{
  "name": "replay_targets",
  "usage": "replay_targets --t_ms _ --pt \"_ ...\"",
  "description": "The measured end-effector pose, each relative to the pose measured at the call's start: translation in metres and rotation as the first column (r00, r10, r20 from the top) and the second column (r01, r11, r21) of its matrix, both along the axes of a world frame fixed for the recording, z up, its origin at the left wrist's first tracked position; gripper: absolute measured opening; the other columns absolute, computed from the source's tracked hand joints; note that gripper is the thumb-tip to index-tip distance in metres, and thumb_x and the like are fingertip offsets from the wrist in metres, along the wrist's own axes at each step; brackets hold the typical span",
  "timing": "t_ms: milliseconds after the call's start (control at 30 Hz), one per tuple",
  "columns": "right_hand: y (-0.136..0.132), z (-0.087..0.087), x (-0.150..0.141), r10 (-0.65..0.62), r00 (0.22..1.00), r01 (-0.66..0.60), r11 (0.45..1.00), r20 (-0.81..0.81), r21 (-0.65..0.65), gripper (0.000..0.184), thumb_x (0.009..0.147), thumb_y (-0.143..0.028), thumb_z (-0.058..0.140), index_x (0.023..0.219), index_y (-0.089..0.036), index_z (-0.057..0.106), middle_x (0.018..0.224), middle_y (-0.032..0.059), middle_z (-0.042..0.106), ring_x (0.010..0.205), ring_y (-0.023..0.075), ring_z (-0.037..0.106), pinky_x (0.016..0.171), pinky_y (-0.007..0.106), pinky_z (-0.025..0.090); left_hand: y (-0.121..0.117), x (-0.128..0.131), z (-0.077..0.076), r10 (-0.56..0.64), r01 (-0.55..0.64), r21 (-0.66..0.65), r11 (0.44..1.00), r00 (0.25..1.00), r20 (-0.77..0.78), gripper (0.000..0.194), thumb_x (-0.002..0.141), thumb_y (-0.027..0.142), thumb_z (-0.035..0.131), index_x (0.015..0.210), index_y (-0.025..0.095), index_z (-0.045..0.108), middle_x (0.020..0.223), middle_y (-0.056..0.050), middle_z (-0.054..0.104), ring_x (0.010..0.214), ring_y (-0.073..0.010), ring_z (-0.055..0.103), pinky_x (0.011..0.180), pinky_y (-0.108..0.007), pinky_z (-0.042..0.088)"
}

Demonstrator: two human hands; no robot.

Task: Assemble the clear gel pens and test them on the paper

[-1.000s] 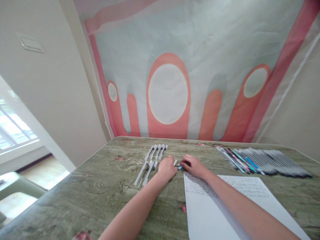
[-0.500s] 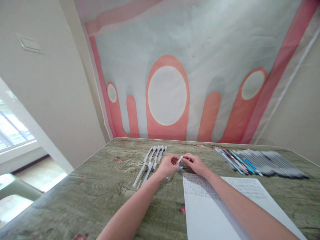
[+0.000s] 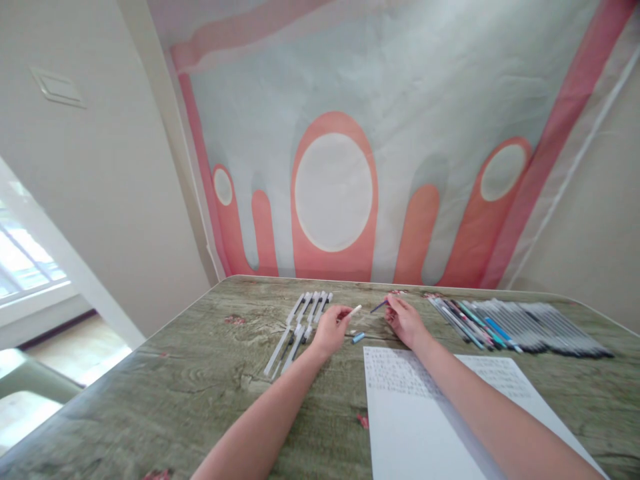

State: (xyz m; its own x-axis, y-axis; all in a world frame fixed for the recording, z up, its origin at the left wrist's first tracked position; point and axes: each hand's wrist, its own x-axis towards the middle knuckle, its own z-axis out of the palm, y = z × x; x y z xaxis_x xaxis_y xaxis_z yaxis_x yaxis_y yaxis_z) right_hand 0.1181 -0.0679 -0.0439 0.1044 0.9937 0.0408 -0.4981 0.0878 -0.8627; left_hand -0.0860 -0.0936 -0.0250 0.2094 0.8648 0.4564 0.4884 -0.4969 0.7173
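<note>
My left hand [image 3: 331, 330] is closed, with a short white pen part [image 3: 355, 311] pinched between thumb and fingertips. To its right, my right hand [image 3: 405, 321] grips a thin dark purple stick, like a pen refill [image 3: 379, 307], its free end pointing left toward the white part. A gap separates the two pieces. On the table below them lies a short blue piece, like a pen cap [image 3: 358, 338], beside a tiny pale bit [image 3: 354, 332]. Left of my left hand, several translucent pens with dark ends [image 3: 300, 333] lie in two slanting rows.
A sheet of paper with handwriting [image 3: 425, 427] lies under my right forearm. At the right, coloured pens [image 3: 470, 320] and a long row of grey pens [image 3: 540, 327] lie side by side. The wood-patterned table [image 3: 200, 373] meets a patterned wall covering [image 3: 280, 133].
My hands were together at the white part and have moved apart. The right hand shifted right, and the purple refill-like stick now shows in it. The blue piece is now more exposed.
</note>
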Motion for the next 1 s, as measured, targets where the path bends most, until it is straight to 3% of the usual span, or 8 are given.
replay_targets --t_ms 300,1000 --pt "0.015 -0.013 0.011 -0.167 0.931 0.141 0.985 -0.326 -0.102 0.018 0.061 -0.029 0.071 0.070 -0.019 0.058 0.057 -0.0063 0.055 0.044 0.0018 0.046 0.040 0.012 0.041 -0.002 -0.003 -0.008 0.038 -0.019 0.153 0.988 0.992 -0.123 0.017 0.079 0.017 0.047 0.092 0.017 0.058 0.086 -0.005 0.058 0.082 -0.0149 0.053 0.076 -0.029 0.042" --pt "0.016 -0.014 0.010 -0.231 0.941 0.218 0.973 -0.246 -0.079 0.020 0.059 -0.029 0.073 0.067 -0.020 0.057 0.060 -0.0051 0.058 0.046 0.0027 0.048 0.041 0.013 0.043 -0.011 0.000 0.001 -0.002 0.023 0.171 0.985 0.993 -0.121 0.018 0.080 0.016 0.045 0.092 0.018 0.059 0.088 -0.005 0.057 0.084 -0.0153 0.052 0.078 -0.029 0.042"
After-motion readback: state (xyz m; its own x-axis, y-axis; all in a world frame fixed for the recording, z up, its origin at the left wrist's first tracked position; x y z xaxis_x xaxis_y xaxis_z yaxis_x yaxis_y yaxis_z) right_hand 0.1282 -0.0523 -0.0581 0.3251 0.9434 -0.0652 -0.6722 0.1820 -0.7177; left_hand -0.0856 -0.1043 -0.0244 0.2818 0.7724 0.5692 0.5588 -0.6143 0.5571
